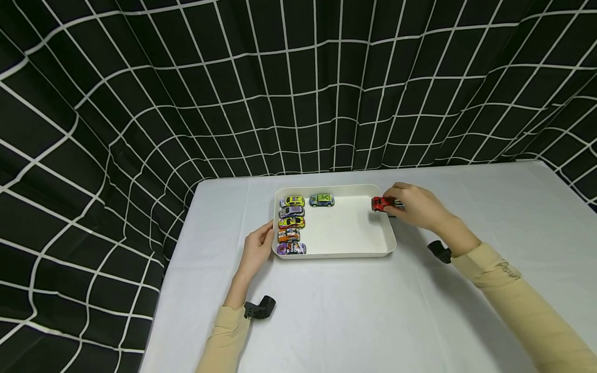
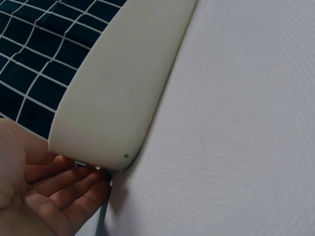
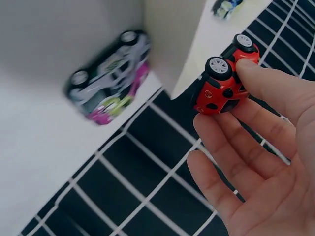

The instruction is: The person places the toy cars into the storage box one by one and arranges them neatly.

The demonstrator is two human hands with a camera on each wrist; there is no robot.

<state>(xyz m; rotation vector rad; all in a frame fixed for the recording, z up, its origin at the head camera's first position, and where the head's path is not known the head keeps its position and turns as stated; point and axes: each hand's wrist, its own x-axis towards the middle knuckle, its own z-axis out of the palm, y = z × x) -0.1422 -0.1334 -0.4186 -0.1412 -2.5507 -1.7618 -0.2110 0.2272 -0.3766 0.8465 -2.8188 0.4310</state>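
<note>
My right hand [image 1: 415, 207] pinches a red toy car [image 3: 226, 81] with black spots between thumb and fingers. In the head view that car overlaps the right wall of a white tray [image 1: 345, 228], near its far corner. Another toy car [image 3: 110, 78], grey with pink and yellow, lies on the table outside the tray, mostly hidden by the hand in the head view. My left hand [image 1: 258, 246] rests against the tray's left wall, with loosely extended fingers [image 2: 74, 196] touching it near a corner.
Several toy cars, among them an orange one [image 1: 288, 235] and a purple one [image 1: 291, 248], form a column along the tray's left side. A green-blue car [image 1: 322, 200] stands by the far wall. Behind the white-covered table [image 1: 345, 311] hangs a black gridded cloth [image 1: 289, 77].
</note>
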